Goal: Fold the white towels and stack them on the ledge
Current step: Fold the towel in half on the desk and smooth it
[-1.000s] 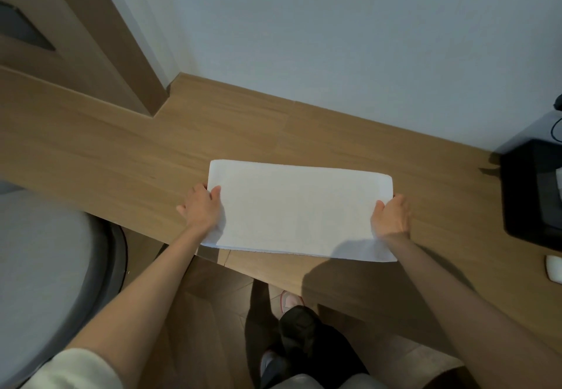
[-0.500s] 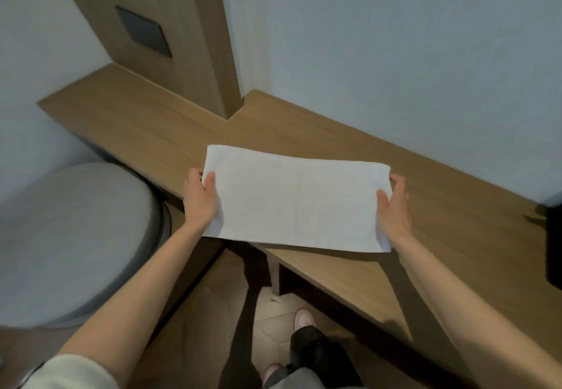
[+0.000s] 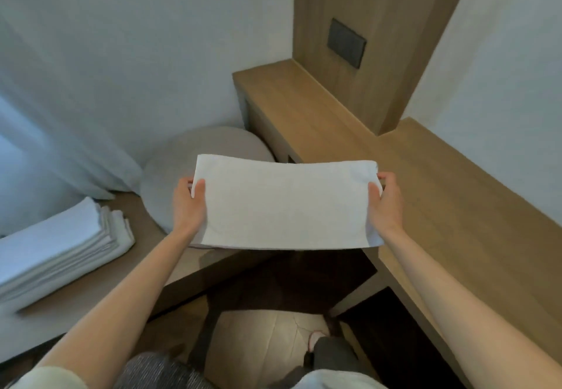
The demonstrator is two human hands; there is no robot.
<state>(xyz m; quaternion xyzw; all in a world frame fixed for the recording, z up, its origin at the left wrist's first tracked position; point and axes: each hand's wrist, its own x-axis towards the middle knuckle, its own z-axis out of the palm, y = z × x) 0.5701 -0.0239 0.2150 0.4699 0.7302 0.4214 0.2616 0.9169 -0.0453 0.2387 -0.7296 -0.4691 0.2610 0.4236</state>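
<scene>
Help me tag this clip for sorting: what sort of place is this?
Probably a bathroom, perhaps a hotel's: a round grey toilet lid, a dark flush plate on the wooden panel, and a stack of folded white towels.

Grey round toilet lid (image 3: 213,142) beside pale curtain (image 3: 76,145), dark plate (image 3: 346,42) on wooden wall panel (image 3: 395,18), tiled floor (image 3: 258,334)

- A folded white towel (image 3: 286,203) is held flat in the air. The left hand (image 3: 188,203) grips its left short edge and the right hand (image 3: 387,203) its right, thumbs on top.
- A stack of folded towels (image 3: 57,245) lies on the ledge (image 3: 100,291) at lower left.
- A round grey lid (image 3: 182,157) sits beyond the held towel, partly hidden by it.
- A wooden counter (image 3: 456,206) runs along the right wall.
</scene>
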